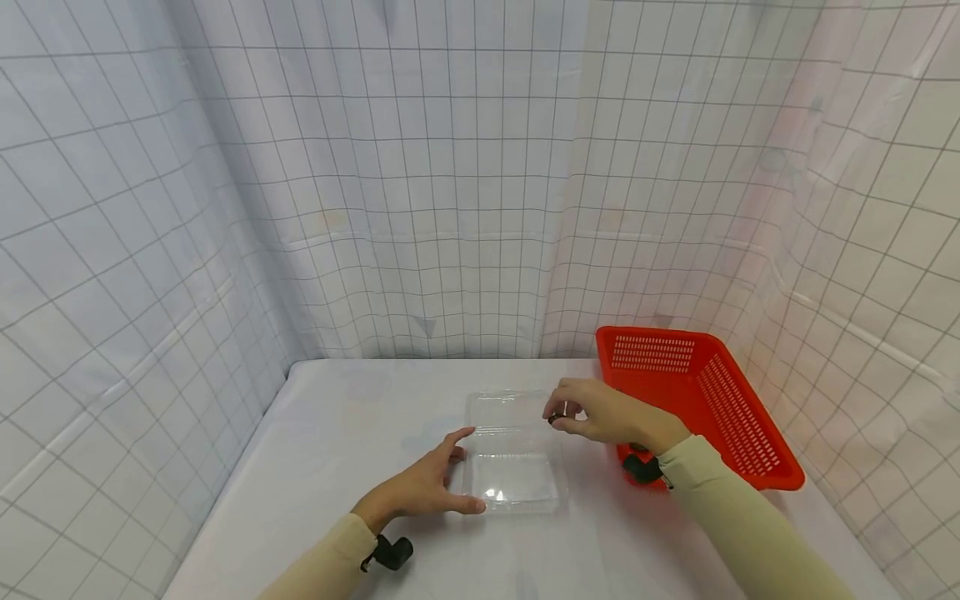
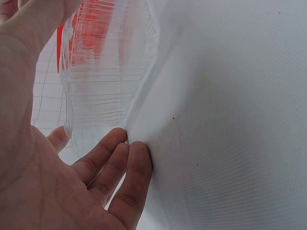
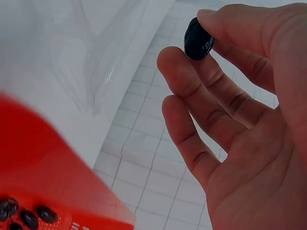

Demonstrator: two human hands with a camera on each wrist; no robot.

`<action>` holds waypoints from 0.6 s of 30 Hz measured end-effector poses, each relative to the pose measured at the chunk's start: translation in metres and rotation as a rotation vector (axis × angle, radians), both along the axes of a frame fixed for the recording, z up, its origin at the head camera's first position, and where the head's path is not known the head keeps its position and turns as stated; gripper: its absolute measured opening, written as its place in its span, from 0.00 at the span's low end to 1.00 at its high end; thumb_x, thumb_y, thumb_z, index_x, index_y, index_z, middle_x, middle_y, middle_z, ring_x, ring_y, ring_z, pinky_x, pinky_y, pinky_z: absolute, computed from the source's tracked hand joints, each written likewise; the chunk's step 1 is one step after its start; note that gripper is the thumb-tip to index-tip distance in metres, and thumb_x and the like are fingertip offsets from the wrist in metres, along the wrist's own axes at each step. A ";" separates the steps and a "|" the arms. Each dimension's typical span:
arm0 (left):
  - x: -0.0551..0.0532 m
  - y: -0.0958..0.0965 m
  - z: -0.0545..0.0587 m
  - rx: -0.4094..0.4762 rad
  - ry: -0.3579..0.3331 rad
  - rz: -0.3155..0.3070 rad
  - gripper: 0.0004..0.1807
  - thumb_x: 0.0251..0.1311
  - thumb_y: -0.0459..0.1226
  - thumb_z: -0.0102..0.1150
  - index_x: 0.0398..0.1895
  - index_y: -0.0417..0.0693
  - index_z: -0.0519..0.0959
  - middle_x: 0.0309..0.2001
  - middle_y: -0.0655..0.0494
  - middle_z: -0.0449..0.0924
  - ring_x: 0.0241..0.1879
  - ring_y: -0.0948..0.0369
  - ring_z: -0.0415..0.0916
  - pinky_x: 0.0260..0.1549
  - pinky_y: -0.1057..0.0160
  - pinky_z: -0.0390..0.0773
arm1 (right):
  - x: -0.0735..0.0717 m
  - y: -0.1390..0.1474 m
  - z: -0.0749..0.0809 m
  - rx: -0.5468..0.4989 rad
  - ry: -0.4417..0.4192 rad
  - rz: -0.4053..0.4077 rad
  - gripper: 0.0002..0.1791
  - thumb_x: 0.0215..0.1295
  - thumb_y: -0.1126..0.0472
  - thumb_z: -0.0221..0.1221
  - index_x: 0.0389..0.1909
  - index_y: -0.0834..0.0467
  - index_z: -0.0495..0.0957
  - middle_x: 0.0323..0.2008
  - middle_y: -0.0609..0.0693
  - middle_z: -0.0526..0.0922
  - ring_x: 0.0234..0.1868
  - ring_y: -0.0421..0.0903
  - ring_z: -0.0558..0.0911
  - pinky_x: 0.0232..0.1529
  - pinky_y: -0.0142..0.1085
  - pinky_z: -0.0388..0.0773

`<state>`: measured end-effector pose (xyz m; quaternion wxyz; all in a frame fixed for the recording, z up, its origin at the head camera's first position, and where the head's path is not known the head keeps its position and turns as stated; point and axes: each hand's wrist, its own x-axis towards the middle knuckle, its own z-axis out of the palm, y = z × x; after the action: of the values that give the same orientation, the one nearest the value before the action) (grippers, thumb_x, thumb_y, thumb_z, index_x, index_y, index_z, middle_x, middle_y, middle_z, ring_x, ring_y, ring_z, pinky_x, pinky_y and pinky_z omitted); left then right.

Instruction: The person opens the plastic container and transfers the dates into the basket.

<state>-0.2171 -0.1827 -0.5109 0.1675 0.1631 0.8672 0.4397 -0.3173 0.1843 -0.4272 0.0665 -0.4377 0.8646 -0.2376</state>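
Observation:
A clear plastic clamshell box (image 1: pixel 517 483) lies open on the white table, its lid (image 1: pixel 504 410) folded back toward the far wall. Along the box's left side rests my left hand (image 1: pixel 423 487), thumb at the near corner and fingers spread along the edge. In the left wrist view, the fingertips touch the ribbed clear wall (image 2: pixel 100 91). My right hand (image 1: pixel 600 410) is raised at the right of the lid. Between thumb and fingers it pinches a glossy, wrinkled black date (image 3: pixel 198 40), the other fingers loosely extended.
A red plastic basket (image 1: pixel 667 396) with slotted walls stands to the right, partly behind my right forearm. Several more black dates (image 3: pixel 29 219) lie in it, seen in the right wrist view. White grid-patterned curtains (image 1: pixel 465 183) enclose the table (image 1: pixel 352 417) at the back and sides.

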 end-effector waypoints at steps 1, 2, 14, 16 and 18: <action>0.000 0.000 0.000 -0.001 0.001 -0.001 0.71 0.61 0.53 0.88 0.98 0.53 0.48 0.81 0.36 0.72 0.70 0.45 0.78 0.73 0.36 0.79 | -0.001 0.003 0.001 0.002 0.000 -0.015 0.10 0.83 0.59 0.72 0.58 0.42 0.92 0.53 0.36 0.90 0.53 0.38 0.88 0.58 0.39 0.90; 0.000 0.000 0.000 -0.003 0.003 -0.002 0.71 0.61 0.53 0.88 0.98 0.53 0.48 0.80 0.36 0.72 0.70 0.46 0.78 0.73 0.36 0.79 | -0.002 0.006 0.002 0.003 0.000 -0.031 0.11 0.83 0.59 0.72 0.58 0.42 0.92 0.52 0.36 0.90 0.54 0.39 0.88 0.59 0.39 0.90; 0.000 0.000 0.000 -0.009 0.007 0.002 0.70 0.61 0.53 0.88 0.97 0.54 0.49 0.81 0.36 0.72 0.71 0.46 0.78 0.73 0.37 0.80 | -0.016 0.039 0.012 -0.033 0.053 -0.124 0.11 0.81 0.60 0.74 0.56 0.44 0.92 0.50 0.37 0.91 0.49 0.38 0.88 0.53 0.35 0.89; 0.000 0.000 0.000 -0.011 0.009 0.000 0.71 0.61 0.53 0.88 0.98 0.53 0.48 0.81 0.36 0.72 0.71 0.45 0.78 0.74 0.37 0.80 | -0.017 0.045 0.014 -0.040 0.051 -0.143 0.10 0.81 0.61 0.74 0.56 0.44 0.92 0.50 0.37 0.92 0.49 0.38 0.88 0.54 0.36 0.89; 0.000 0.000 0.000 -0.011 0.010 -0.002 0.71 0.62 0.53 0.88 0.98 0.53 0.48 0.81 0.36 0.71 0.72 0.45 0.78 0.74 0.36 0.80 | -0.018 0.051 0.015 -0.044 0.048 -0.162 0.10 0.81 0.60 0.74 0.56 0.44 0.91 0.51 0.37 0.92 0.50 0.38 0.89 0.56 0.37 0.90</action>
<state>-0.2174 -0.1827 -0.5111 0.1646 0.1651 0.8702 0.4341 -0.3353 0.2353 -0.4125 0.0169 -0.3732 0.8931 -0.2507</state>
